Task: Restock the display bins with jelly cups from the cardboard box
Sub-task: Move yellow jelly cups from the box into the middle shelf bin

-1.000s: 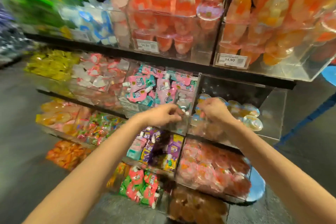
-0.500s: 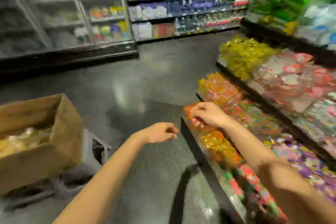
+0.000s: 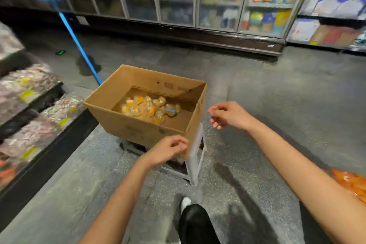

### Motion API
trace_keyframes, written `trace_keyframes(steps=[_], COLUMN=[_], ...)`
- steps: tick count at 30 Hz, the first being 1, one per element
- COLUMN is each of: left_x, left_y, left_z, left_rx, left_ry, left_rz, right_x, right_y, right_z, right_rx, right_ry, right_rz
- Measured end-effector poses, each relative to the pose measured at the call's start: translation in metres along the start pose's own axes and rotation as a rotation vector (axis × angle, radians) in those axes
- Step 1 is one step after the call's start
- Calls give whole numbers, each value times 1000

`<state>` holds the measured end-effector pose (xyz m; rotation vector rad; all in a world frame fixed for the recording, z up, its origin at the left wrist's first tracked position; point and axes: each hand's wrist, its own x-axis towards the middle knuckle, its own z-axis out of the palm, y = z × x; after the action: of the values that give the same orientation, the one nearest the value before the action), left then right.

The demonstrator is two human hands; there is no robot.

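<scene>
Scanning left to right: on the far left there's a dark tiered rack of bagged sweets (image 3: 29, 117), blurry, not what matters right now. Next over is the open brown cardboard box (image 3: 138, 130), sitting on a pale plastic stool (image 3: 195, 162) in the aisle. Its long axis runs roughly from near-left to far-right corner as I see it, and it's open on top with tall walls.

Down on the box floor is a loose cluster of clear jelly cups with orange fruit inside (image 3: 150, 108), maybe a thin single layer, bunched toward the middle and back. So the task's stuff is ahead of and below both hands, slightly to the left.

The left hand (image 3: 168, 149) hangs in front of the near right corner of the box, fingers loosely curled, nothing in it as far as I can tell. It may be brushing the cardboard, hard to say. The right hand (image 3: 227, 115) hovers just beside the box's right rim, apart from it, fingers relaxed and also empty.

My read: the right hand is closer to the opening and already at rim height, so it only needs to go left and down over the wall. The left one has to lift over the near wall first. Deep box and low contents mean a proper reach down.
</scene>
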<state>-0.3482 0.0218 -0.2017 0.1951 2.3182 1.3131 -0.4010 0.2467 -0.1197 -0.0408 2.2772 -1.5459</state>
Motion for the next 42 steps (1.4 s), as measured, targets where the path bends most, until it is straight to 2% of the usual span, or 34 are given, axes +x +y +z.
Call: trace_keyframes(steps=[3,9,15,19,22,28,33,37,40,42], left_x=[24,72,120,167,206,263,301,314,323,321], left_y=[-33,-90,-152,-192,-228,-303,-347,-357,-367,-369], left_z=[-60,-161,-243,-289,-322,-377,-377,-357,-348,-348], left_rx=[-50,-250,-401,-405,-425,-338,-217,-314,-279,-241], left_ry=[89,334,531,527,469,355,291,216,163,126], left_rz=[-43,-195,-306,-346,-392,-491,-462,-540,-592,-602], right_x=[85,223,320,377,415,466,491,503,503,502], right_y=[-14,-24,-10,23,53,123,179,213,258,247], right_z=[31,81,132,168,207,296,360,389,399,393], right_rx=[-41,-63,-63,-89,-5,-36,-46,35,38,46], right_ry=[-84,-197,-299,-310,-310,-292,-249,-197,-167,-156], right_rz=[7,140,436,532,671,870,945,1004,911,905])
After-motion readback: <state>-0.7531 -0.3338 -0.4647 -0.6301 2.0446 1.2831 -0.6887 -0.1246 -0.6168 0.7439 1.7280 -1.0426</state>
